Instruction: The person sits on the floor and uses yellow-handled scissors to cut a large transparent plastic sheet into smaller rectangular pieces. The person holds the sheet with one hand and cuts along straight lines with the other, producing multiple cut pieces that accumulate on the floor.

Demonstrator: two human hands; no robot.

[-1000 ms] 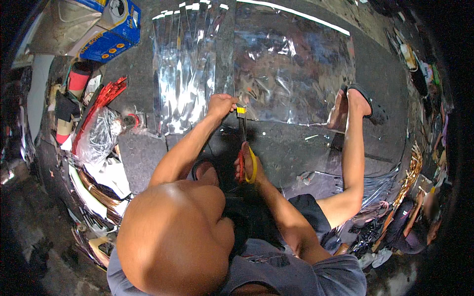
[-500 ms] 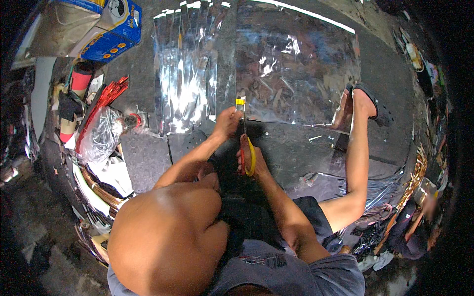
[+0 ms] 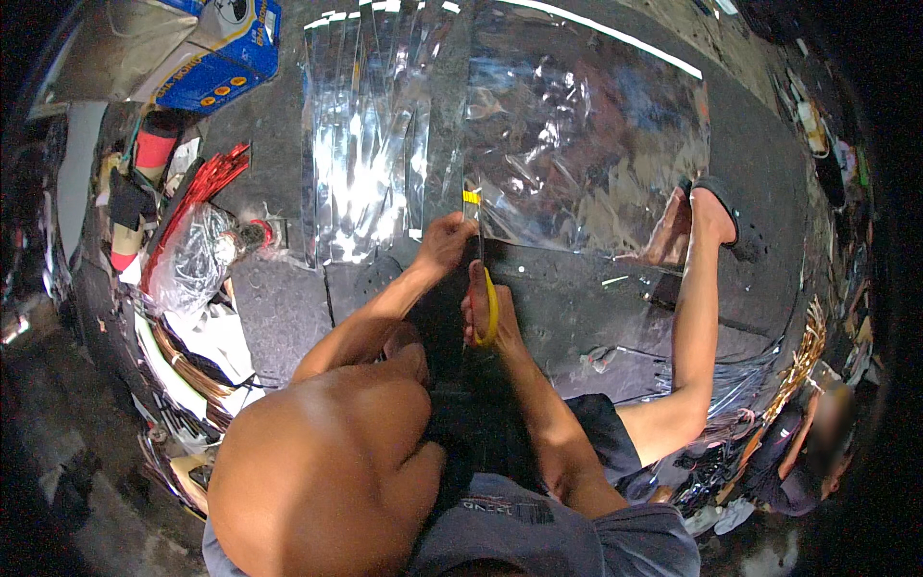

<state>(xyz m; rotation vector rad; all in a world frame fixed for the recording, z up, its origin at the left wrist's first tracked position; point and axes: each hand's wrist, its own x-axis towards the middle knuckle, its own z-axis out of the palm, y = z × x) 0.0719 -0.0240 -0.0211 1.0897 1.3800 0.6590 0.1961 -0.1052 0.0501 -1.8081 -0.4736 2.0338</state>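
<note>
On my feed, right hand (image 3: 505, 321) grasps red-and-yellow-handled metal scissors (image 3: 493, 310), pointing at near-left corner of glossy clear plastic sheet (image 3: 588, 135) on dark floor (image 3: 558, 317). Left hand (image 3: 444, 241) beside scissors; I can't tell its grip.

Clear sheet (image 3: 586, 144) cropped, blue box (image 3: 219, 75) cut off

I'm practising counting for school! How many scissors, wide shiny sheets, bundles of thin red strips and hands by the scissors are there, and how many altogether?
Scissors: 1
Wide shiny sheet: 1
Bundle of thin red strips: 1
Hands by the scissors: 2 (left hand, right hand)
Total: 5
</note>
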